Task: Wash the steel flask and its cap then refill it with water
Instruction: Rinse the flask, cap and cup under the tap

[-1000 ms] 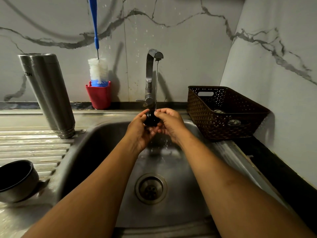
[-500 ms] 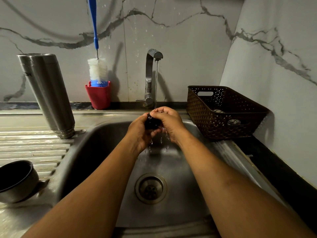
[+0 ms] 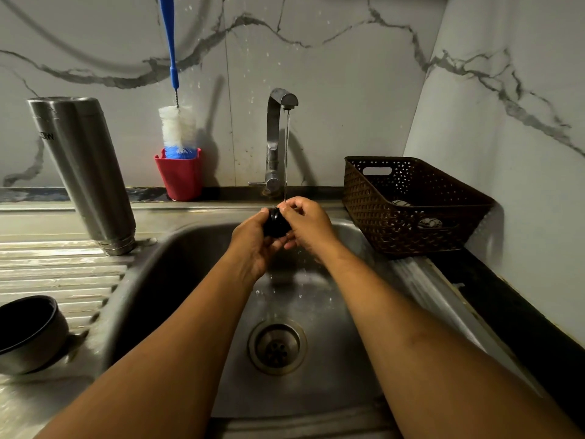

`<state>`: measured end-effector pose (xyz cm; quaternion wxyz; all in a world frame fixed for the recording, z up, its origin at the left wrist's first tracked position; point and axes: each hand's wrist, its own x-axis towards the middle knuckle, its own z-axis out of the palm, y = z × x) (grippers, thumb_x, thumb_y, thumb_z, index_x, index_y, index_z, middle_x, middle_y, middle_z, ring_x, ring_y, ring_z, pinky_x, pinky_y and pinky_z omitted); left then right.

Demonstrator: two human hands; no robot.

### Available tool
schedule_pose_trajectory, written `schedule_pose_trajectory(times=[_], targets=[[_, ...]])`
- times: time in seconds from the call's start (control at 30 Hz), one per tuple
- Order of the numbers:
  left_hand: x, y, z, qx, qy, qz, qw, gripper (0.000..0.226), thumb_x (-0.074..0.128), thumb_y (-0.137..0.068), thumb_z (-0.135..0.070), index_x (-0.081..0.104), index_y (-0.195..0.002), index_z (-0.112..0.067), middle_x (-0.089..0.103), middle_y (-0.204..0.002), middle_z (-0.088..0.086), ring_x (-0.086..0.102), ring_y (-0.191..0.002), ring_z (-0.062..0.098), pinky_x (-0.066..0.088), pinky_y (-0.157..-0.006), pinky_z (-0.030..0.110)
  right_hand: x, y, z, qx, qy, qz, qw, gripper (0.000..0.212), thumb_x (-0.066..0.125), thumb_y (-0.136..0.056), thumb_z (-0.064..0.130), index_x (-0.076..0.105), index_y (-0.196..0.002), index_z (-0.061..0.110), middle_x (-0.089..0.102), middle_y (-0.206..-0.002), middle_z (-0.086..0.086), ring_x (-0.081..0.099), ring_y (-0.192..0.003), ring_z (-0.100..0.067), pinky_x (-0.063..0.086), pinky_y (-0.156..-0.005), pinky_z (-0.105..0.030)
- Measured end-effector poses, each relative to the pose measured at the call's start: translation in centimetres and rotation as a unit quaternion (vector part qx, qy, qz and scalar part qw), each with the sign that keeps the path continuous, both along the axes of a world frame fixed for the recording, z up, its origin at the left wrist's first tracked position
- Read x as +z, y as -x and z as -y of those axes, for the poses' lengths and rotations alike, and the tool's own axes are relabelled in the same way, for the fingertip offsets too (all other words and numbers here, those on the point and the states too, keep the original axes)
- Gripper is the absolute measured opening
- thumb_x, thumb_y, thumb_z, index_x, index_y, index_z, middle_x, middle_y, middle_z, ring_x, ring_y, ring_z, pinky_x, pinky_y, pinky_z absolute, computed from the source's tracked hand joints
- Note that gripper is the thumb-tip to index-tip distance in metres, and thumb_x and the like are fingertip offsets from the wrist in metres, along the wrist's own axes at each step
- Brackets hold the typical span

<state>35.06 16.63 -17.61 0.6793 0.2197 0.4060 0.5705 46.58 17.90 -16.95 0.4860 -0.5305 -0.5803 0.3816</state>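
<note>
Over sink (image 3: 177, 280), cap (image 3: 276, 225) being held in tap (image 3: 273, 137) stream, so runoff is being caught there. It is being cupped by left hand (image 3: 253, 245), pinched by curled fingers of right hand (image 3: 308, 226), probably for rubbing. On drainboard (image 3: 47, 274), flask (image 3: 84, 172) being drained, seemingly mouth down.

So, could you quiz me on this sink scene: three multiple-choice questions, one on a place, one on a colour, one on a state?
1. Where does the steel flask stand? A. on a shelf B. on the draining board C. on a stove
2. What colour is the holder under the bottle brush? A. red B. green C. yellow
3. The tap is: A. shut off B. running C. wrapped in cloth
Answers: 1 B, it stands on the ribbed steel board at the left. 2 A, the holder is plainly red. 3 B, a thin stream drops to the cap that the left hand and right hand hold.
</note>
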Motion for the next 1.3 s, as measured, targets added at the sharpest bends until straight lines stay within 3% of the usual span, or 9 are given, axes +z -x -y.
schedule_pose_trajectory(times=[0.17,0.27,0.4,0.5,0.7,0.9,1.0,1.1,1.3], targets=[[0.1,0.6,-0.1,0.053,-0.009,-0.023,0.998,0.023,0.071,-0.097,-0.020,0.069,-0.116,-0.007,0.072,-0.114,0.017,0.072,-0.099,0.029,0.064,-0.073,0.037,0.0,-0.5,0.3,0.107,0.041,-0.019,0.993,0.038,0.071,-0.095,0.013,0.062,-0.132,0.018,0.064,-0.120,-0.008,0.070,-0.104,-0.028,0.063,-0.071,-0.033],[0.2,0.4,0.3,0.058,-0.055,-0.067,0.995,0.024,0.068,-0.099,-0.019,0.069,-0.122,-0.010,0.072,-0.114,0.013,0.072,-0.099,0.026,0.062,-0.063,0.030,-0.1,-0.2,0.4,0.088,0.092,-0.094,0.987,0.028,0.060,-0.103,0.022,0.060,-0.131,0.018,0.066,-0.120,-0.013,0.070,-0.095,-0.025,0.062,-0.072,-0.035],[-0.5,-0.2,0.1,0.055,-0.146,-0.225,0.962,0.032,0.065,-0.101,-0.015,0.065,-0.133,-0.015,0.067,-0.125,0.008,0.067,-0.114,0.024,0.063,-0.086,0.033,0.3,-0.3,0.7,0.037,0.220,-0.240,0.945,0.035,0.041,-0.110,0.035,0.059,-0.126,0.010,0.069,-0.105,-0.016,0.065,-0.081,-0.023,0.053,-0.066,-0.033],[-1.0,-0.1,-0.3,0.032,-0.205,-0.335,0.919,0.043,0.069,-0.098,-0.019,0.060,-0.141,-0.019,0.064,-0.131,0.007,0.063,-0.120,0.023,0.058,-0.100,0.045,0.1,-0.2,0.6,0.024,0.234,-0.235,0.943,0.044,0.040,-0.108,0.049,0.062,-0.123,0.014,0.069,-0.102,-0.014,0.062,-0.076,-0.020,0.051,-0.063,-0.031],[-0.7,0.1,-0.6,-0.002,-0.231,-0.461,0.857,0.037,0.056,-0.104,-0.044,0.057,-0.134,-0.022,0.065,-0.125,0.004,0.063,-0.111,0.020,0.056,-0.098,0.048,0.3,-0.2,0.7,0.004,0.223,-0.155,0.962,0.051,0.045,-0.100,0.066,0.068,-0.110,0.021,0.058,-0.071,0.000,0.045,-0.059,-0.012,0.044,-0.052,-0.022],[-1.0,0.5,-0.9,0.012,-0.229,-0.557,0.799,0.027,0.046,-0.106,-0.047,0.050,-0.116,-0.023,0.065,-0.103,0.004,0.063,-0.092,0.022,0.049,-0.076,0.037,-0.1,-0.2,0.7,0.012,0.161,-0.092,0.983,0.045,0.051,-0.098,0.065,0.068,-0.112,0.026,0.063,-0.089,-0.001,0.051,-0.072,-0.014,0.047,-0.054,-0.025],[-1.0,0.4,-0.8,0.036,-0.230,-0.600,0.765,0.027,0.042,-0.106,-0.051,0.051,-0.111,-0.026,0.064,-0.098,0.000,0.062,-0.091,0.021,0.050,-0.077,0.039,0.0,-0.2,0.6,0.029,0.140,-0.128,0.982,0.031,0.057,-0.101,0.053,0.069,-0.110,0.025,0.068,-0.095,-0.005,0.060,-0.075,-0.016,0.054,-0.056,-0.028],[-0.9,0.2,-0.6,0.033,-0.235,-0.541,0.807,0.031,0.043,-0.107,-0.052,0.057,-0.119,-0.026,0.067,-0.107,0.000,0.064,-0.099,0.021,0.055,-0.086,0.043,0.0,-0.3,0.3,0.036,0.143,-0.212,0.966,0.023,0.059,-0.103,0.036,0.068,-0.115,0.018,0.071,-0.114,-0.015,0.069,-0.101,-0.028,0.060,-0.078,-0.041],[-0.8,0.4,-0.7,0.073,-0.217,-0.460,0.858,0.028,0.056,-0.106,-0.033,0.064,-0.127,-0.017,0.069,-0.112,0.005,0.068,-0.101,0.019,0.060,-0.090,0.040,0.3,-0.3,0.9,0.002,0.293,-0.344,0.892,0.031,0.048,-0.106,0.036,0.064,-0.112,0.010,0.066,-0.092,-0.012,0.060,-0.077,-0.019,0.053,-0.065,-0.029]])
